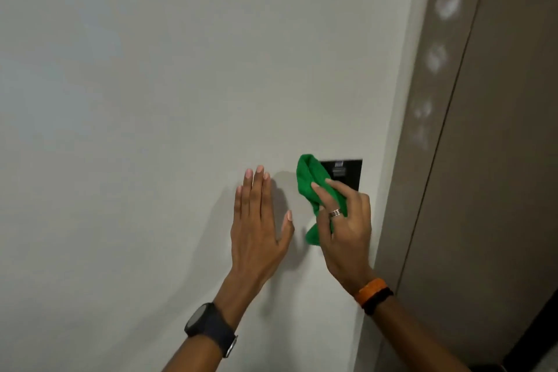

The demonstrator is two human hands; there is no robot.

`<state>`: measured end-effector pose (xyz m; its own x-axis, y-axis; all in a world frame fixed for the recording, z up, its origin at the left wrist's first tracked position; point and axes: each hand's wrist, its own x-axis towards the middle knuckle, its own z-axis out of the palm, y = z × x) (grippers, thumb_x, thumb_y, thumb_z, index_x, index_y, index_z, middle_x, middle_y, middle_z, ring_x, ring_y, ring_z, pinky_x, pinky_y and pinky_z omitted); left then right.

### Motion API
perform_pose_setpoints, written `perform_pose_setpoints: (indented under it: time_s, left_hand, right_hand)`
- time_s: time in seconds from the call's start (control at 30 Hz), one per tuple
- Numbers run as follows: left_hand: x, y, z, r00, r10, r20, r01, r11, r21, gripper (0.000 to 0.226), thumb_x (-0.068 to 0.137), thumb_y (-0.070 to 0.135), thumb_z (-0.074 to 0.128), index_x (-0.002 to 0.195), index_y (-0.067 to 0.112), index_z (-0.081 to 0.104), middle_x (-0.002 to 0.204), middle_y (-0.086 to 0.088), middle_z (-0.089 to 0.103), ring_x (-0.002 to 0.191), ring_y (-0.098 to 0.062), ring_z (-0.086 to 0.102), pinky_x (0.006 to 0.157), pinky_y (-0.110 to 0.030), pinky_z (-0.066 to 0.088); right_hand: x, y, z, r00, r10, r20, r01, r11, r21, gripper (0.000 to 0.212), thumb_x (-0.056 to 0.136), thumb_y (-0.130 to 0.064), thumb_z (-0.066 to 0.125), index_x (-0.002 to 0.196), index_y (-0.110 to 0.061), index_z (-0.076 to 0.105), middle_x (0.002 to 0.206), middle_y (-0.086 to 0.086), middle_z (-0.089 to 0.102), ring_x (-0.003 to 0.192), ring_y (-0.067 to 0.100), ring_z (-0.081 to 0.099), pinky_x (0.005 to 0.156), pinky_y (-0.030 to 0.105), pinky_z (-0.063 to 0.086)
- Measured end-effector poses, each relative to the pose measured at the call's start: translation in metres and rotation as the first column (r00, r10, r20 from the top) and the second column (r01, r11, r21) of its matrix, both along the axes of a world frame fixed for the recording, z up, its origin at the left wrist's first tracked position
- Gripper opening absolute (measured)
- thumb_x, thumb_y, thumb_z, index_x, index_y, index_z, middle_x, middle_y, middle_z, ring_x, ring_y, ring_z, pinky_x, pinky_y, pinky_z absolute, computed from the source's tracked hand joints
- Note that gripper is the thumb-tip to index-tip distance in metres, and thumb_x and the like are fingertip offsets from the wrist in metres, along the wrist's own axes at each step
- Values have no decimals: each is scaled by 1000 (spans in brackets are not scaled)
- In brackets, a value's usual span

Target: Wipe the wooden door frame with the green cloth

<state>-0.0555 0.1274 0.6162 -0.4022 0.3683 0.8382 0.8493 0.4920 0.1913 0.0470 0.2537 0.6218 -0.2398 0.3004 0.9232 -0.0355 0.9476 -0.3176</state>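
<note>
My right hand point(345, 229) grips a bunched green cloth point(312, 181) and holds it up against the white wall, just left of the door frame. The cloth partly covers a black switch panel. My left hand point(256, 220) lies flat on the wall with fingers straight and close together, holding nothing. The grey-brown door frame point(428, 130) runs up the right side of the view, with several pale smudges along its upper part. My right hand is a short way left of the frame and apart from it.
A black switch panel point(347, 172) is set in the white wall point(151, 100) beside the frame. The door point(513, 160) fills the far right, with a dark gap between it and the frame. I wear a dark watch on the left wrist and orange and black bands on the right.
</note>
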Motion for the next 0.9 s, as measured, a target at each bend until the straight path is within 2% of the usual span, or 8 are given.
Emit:
perform_pose_setpoints:
  time_s: [0.23,0.37,0.47,0.57,0.63,0.67,0.77,0.9]
  left_hand:
    - [0,36,161,974,-34,-223,63,990,124,75,103,28,54,162,-4,20,173,-18,17,162,-32,9,133,-47,10]
    - [10,68,199,946,-56,-319,111,981,157,72,105,28,50,162,-5,21,173,-18,18,162,-33,8,133,-46,8]
    - [15,92,210,934,-72,-351,140,975,173,70,104,28,48,162,-4,23,172,-18,20,162,-33,10,133,-45,8]
    - [12,115,209,920,-81,-384,145,979,142,69,104,28,48,161,-3,26,172,-18,22,162,-33,12,133,-48,12]
    - [5,130,206,920,-86,-381,136,985,107,70,104,29,50,162,-1,26,172,-16,21,162,-32,12,133,-48,12]
    - [0,137,204,920,-87,-381,131,987,90,70,104,30,50,163,1,25,172,-15,21,162,-30,11,133,-48,12]
    - [-18,154,204,916,-105,-387,136,989,54,69,105,35,44,163,2,24,172,-14,20,162,-28,11,133,-47,12]
    - [-34,172,216,907,-96,-409,140,987,80,74,103,38,46,163,0,24,173,-14,18,163,-27,10,133,-46,9]
  right_hand:
    - [5,33,157,954,-35,-298,71,991,112,37,97,8,62,129,-7,75,125,23,67,107,41,61,94,39,50]
    - [26,69,221,871,-85,-483,194,964,181,38,99,6,61,132,-8,73,127,23,65,114,35,57,104,33,42]
    - [31,106,248,798,-153,-583,313,932,183,46,98,2,62,140,-16,68,142,16,57,127,33,54,113,32,35]
    - [20,145,245,925,-194,-327,273,937,216,61,94,-22,64,154,-21,52,167,12,36,157,33,31,127,52,24]
    - [8,168,232,974,-215,-77,228,938,262,69,97,-39,60,161,-22,41,175,12,21,164,30,13,130,65,12]
    - [2,178,228,974,-222,-42,224,929,294,70,98,-45,57,162,-22,38,176,12,18,165,30,10,131,66,9]
    - [-15,192,231,974,-137,-178,183,943,276,75,99,-49,62,160,-19,32,175,17,19,164,31,13,134,56,5]
    - [-30,196,263,919,-290,-265,354,905,235,90,98,-54,61,165,-5,25,174,20,20,164,33,15,135,53,9]
